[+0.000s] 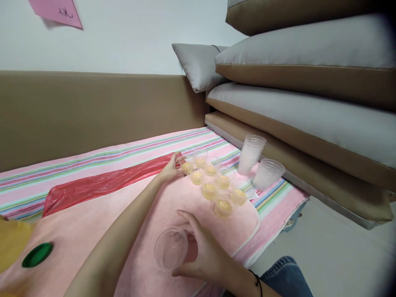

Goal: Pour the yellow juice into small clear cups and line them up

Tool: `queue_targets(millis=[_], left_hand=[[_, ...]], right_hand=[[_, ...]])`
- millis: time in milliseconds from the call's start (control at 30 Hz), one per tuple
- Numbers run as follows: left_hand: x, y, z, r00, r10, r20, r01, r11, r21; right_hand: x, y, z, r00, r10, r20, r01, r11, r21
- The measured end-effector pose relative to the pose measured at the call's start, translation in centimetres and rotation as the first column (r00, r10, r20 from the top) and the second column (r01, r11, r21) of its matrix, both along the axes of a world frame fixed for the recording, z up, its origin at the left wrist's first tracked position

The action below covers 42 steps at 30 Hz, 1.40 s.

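Note:
My right hand [206, 251] curves around an empty clear plastic cup [170, 249] low in the view, with the thumb and fingers on its right side. Farther off, my left hand [171, 168] has its fingers at a clear plastic cup [186, 166] with yellow contents, the leftmost of a group. Several similar cups stand close together to its right, among them a front cup [223, 208] and a right-hand cup [238, 197]. All stand on a pink cloth [148, 218].
Behind the cups are two stacks of nested plastic cups, an upright stack [251, 154] and a tilted stack [268, 174]. A red plastic sheet [105, 183] and a green lid [37, 255] lie leftward. Large cushions [297, 107] pile up on the right.

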State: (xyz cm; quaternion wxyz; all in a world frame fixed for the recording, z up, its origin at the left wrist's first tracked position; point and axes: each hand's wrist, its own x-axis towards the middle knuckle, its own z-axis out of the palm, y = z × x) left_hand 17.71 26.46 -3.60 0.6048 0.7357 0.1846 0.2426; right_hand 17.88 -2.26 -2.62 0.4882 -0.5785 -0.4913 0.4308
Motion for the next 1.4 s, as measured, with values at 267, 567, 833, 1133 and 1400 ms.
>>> queue_targets(millis=[267,567,833,1133,1400], left_hand=[[-0.1,-0.7,0.3,0.99,0.132,0.049,-0.132,0.991,-0.002],[-7.9,-4.8,4.5,0.883,0.459,0.1,-0.462,0.887,0.007],[-15.0,-13.2,6.9,0.901,0.419,0.117,-0.424,0.906,0.02],[-19.1,-18.9,8.2,0.923,0.379,-0.071,-0.345,0.894,0.286],[-19.8,-20.5,9.3,0.894,0.409,-0.183,-0.27,0.818,0.507]], right_hand=[[0.5,0.3,0.4,0.997,0.014,-0.072,-0.012,1.0,0.025],[0.5,1.0,-0.7,0.996,-0.049,-0.08,0.056,0.994,0.089],[-0.1,1.9,-1.7,0.989,-0.03,-0.144,0.042,0.996,0.084],[-1.3,1.8,-2.1,0.991,-0.031,-0.13,0.043,0.995,0.092],[-1.2,1.9,-2.8,0.99,-0.037,-0.134,0.054,0.991,0.121]])
